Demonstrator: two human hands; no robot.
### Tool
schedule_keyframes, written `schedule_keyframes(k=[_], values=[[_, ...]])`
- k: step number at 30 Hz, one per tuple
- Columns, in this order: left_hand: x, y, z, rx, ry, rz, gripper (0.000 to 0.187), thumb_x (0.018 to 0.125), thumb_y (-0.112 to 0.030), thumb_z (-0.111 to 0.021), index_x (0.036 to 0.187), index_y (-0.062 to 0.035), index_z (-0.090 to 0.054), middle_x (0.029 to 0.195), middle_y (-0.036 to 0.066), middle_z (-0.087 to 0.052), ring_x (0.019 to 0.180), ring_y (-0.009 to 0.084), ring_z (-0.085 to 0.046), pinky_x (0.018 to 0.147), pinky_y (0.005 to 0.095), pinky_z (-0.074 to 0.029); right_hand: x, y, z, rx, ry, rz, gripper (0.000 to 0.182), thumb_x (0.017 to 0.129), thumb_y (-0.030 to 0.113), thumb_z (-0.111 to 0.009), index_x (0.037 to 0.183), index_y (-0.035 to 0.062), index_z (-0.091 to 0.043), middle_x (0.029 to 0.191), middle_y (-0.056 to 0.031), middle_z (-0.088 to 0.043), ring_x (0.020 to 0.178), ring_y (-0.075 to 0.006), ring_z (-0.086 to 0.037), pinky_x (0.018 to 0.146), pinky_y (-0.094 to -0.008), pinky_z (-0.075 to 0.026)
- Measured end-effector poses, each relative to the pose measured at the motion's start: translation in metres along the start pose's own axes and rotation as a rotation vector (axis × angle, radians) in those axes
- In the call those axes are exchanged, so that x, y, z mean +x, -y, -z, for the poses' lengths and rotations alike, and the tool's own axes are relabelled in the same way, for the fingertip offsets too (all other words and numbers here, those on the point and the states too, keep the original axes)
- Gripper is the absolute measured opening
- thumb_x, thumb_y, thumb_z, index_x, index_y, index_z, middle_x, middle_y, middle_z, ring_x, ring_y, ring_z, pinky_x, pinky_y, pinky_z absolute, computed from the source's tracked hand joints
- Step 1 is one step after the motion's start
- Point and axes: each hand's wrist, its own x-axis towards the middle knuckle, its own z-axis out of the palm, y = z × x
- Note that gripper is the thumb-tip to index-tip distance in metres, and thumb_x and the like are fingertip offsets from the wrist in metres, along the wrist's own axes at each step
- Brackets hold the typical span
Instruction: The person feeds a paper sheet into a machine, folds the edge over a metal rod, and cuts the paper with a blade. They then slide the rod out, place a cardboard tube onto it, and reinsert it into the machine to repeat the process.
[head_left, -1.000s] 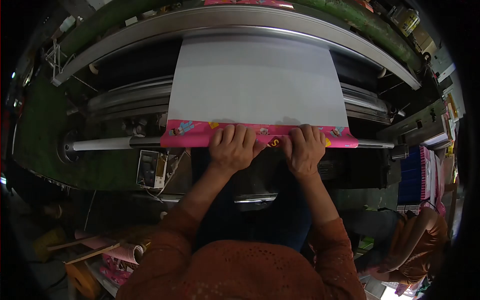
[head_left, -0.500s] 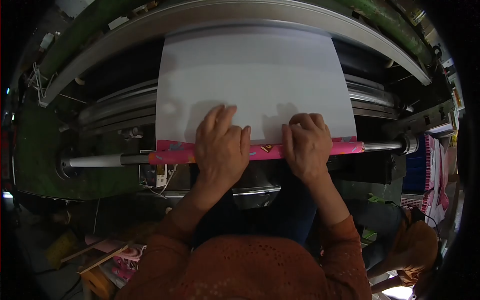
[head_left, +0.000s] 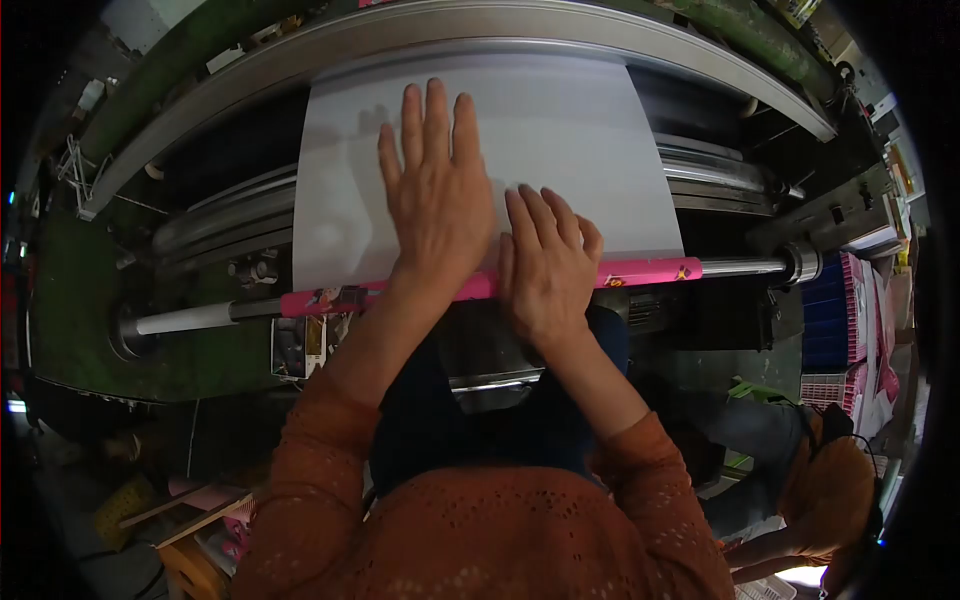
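A wide white sheet (head_left: 560, 120) runs from under a metal bar down to a roll of pink printed paper (head_left: 650, 271), which is wound on a metal shaft (head_left: 742, 267). My left hand (head_left: 438, 190) is over the left-middle of the sheet, fingers spread and pointing away from me; its shadow falls just beside it. Nothing is in it. My right hand (head_left: 552, 260) lies over the pink roll near its middle, fingers stretched forward over the sheet's lower edge and slightly bent. It holds nothing that I can see.
The curved metal bar (head_left: 480, 28) spans the machine beyond the sheet. Metal rollers (head_left: 715, 175) show at both sides. A round shaft end (head_left: 803, 264) stands at right, near blue and pink stacked goods (head_left: 845, 310). Another person (head_left: 825, 490) bends at lower right.
My left hand has moved forward from the roll over the sheet and its fingers have spread. My right hand has shifted left, its curled fingers straightening. The pink edge has wound onto the roll.
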Motion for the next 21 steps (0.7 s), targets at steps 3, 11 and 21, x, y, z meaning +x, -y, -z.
schedule_keyframes(k=[3,11,21], values=[[-0.079,-0.019,0.041,-0.145,0.086,0.057,0.057,0.085,-0.026,-0.059,0.135,-0.002,-0.046,0.143,0.02,-0.041,0.137,0.0379,-0.033,0.106,0.0575,-0.024,0.038,-0.001,-0.006,-0.062,0.004,-0.079,0.046,0.082,0.016,-0.062,0.126,0.0033,-0.053,0.127,-0.0151,-0.055,0.126,-0.0313,-0.044,0.097,-0.0481,-0.032],[-0.014,0.008,0.006,-0.025,0.024,-0.006,0.056,0.087,-0.025,-0.06,0.135,-0.0009,-0.044,0.141,0.02,-0.043,0.137,0.0383,-0.031,0.11,0.0559,-0.022,0.038,-0.011,0.006,-0.013,-0.091,-0.011,0.049,0.082,0.023,-0.065,0.124,0.0008,-0.054,0.129,-0.0157,-0.054,0.13,-0.0338,-0.041,0.102,-0.0505,-0.029],[-0.185,0.006,0.026,-0.37,0.177,-0.178,0.032,0.088,-0.025,-0.057,0.115,-0.007,-0.059,0.124,0.014,-0.057,0.122,0.0311,-0.047,0.107,0.0577,-0.026,0.091,-0.036,-0.015,-0.005,-0.266,-0.02,0.042,0.082,0.023,-0.069,0.118,0.0053,-0.057,0.12,-0.0096,-0.059,0.118,-0.026,-0.051,0.097,-0.0427,-0.033]])
